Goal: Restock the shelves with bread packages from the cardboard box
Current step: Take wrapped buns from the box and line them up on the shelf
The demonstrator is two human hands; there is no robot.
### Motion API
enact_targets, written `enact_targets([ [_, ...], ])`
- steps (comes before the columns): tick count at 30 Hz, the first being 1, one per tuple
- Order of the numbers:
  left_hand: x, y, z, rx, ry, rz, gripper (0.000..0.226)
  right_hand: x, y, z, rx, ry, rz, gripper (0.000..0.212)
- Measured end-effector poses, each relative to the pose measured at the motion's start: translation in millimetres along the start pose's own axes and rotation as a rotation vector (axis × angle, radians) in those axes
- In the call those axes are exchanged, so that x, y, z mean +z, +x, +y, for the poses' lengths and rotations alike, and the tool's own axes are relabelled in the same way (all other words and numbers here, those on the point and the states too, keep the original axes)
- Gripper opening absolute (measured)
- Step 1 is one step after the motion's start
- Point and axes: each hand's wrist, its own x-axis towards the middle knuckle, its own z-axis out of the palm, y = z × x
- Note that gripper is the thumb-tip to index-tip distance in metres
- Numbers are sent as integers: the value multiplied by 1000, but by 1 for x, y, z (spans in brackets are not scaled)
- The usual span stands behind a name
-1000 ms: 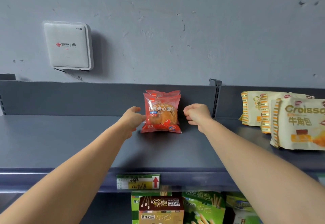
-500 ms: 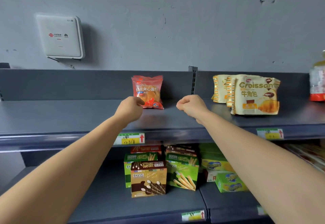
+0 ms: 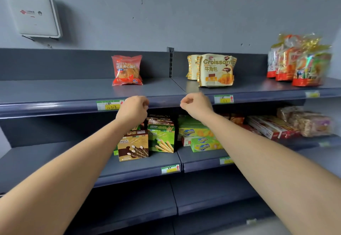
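A red bean bread package [image 3: 127, 71] stands upright against the back of the dark grey top shelf [image 3: 55, 91], with at least one more like it behind. My left hand [image 3: 133, 108] hangs in front of the shelf's front edge, below the package, fingers curled and holding nothing. My right hand [image 3: 196, 104] is level with it a little to the right, also curled and holding nothing. Both hands are apart from the package. The cardboard box is out of view.
Yellow croissant packages [image 3: 215, 70] stand right of the shelf divider [image 3: 170, 62], orange snack bags [image 3: 297, 61] further right. The lower shelf [image 3: 55, 153] holds biscuit-stick boxes [image 3: 145, 140], green cracker packs [image 3: 200, 138] and other snacks. A white wall box [image 3: 34, 13] hangs at upper left.
Both hands have let go of the red bread package and drawn back off the top shelf to its front edge. The view has pulled back and now shows lower shelves.
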Motion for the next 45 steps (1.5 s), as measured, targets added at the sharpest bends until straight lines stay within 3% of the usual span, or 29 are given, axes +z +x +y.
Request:
enact_targets([
  [6,17,-55,21,84,-27,-101,32,-27,-86,30,59,-117,65,12],
  [17,96,-187,106,286,-173,-425,28,-93,-282,117,396,-199,140,16],
  [23,153,-267,184,398,-246,-592,27,-144,-387,189,605,-236,213,15],
  [33,267,-423,324,456,-253,-829,28,-222,-564,327,877,-287,179,15],
  [45,403,-570,435,584,-130,-1162,30,-243,-710,486,1194,-201,116,20],
])
